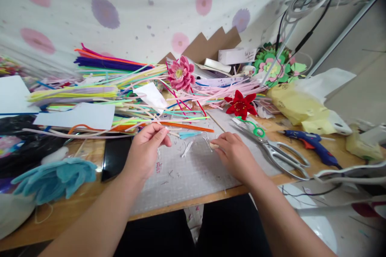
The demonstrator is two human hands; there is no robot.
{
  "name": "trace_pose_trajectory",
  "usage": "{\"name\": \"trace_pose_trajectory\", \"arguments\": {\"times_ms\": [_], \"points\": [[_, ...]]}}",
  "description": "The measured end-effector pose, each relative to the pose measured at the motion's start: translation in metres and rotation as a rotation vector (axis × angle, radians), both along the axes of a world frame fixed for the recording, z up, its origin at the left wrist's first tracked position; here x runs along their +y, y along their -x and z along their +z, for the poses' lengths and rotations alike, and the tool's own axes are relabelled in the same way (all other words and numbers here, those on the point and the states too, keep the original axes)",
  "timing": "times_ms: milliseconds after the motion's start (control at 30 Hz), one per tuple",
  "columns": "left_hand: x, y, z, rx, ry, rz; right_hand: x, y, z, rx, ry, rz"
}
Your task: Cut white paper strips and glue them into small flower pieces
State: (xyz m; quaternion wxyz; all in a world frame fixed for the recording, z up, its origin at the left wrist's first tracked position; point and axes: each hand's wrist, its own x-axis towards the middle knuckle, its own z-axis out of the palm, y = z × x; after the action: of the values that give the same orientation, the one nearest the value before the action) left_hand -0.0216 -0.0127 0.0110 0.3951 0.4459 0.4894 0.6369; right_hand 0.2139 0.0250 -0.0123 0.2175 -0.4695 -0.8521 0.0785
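My left hand hovers over the grey cutting mat, fingers pinched on a thin white pipe cleaner piece. My right hand rests on the mat to the right, fingers curled and pinching a small pale piece. Short white and blue pipe cleaner bits lie on the mat between the hands. A heap of coloured pipe cleaners spreads just behind them.
Large scissors and a blue glue gun lie right of my right hand. A red flower, a pink flower, a blue fuzzy flower at left, a yellow bag and white paper sheets crowd the wooden table.
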Motion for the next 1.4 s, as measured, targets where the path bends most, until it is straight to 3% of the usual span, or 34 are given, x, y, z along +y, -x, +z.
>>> {"name": "trace_pose_trajectory", "arguments": {"times_ms": [267, 400, 567, 700, 867, 1067, 1200, 1400], "points": [[0.007, 0.017, 0.009, -0.171, -0.189, 0.202, 0.015, 0.058, 0.027, -0.066, 0.104, 0.369], [0.010, 0.027, 0.014, -0.255, -0.205, 0.285, 0.031, 0.099, 0.029, -0.097, 0.124, 0.577], [0.011, 0.032, 0.013, -0.291, -0.199, 0.298, 0.048, 0.143, 0.015, -0.188, 0.107, 0.554], [0.011, 0.034, 0.012, -0.301, -0.185, 0.293, 0.054, 0.163, 0.010, -0.268, 0.102, 0.507], [0.010, 0.033, 0.010, -0.295, -0.173, 0.243, 0.056, 0.163, 0.012, -0.332, 0.126, 0.523], [0.009, 0.029, 0.007, -0.266, -0.154, 0.203, 0.058, 0.143, 0.029, -0.248, 0.219, 0.568], [0.009, 0.027, 0.006, -0.245, -0.119, 0.188, 0.058, 0.130, 0.039, -0.071, 0.280, 0.532], [0.006, 0.021, 0.006, -0.175, 0.068, 0.042, 0.055, 0.113, 0.046, 0.243, 0.425, 0.473]]}}
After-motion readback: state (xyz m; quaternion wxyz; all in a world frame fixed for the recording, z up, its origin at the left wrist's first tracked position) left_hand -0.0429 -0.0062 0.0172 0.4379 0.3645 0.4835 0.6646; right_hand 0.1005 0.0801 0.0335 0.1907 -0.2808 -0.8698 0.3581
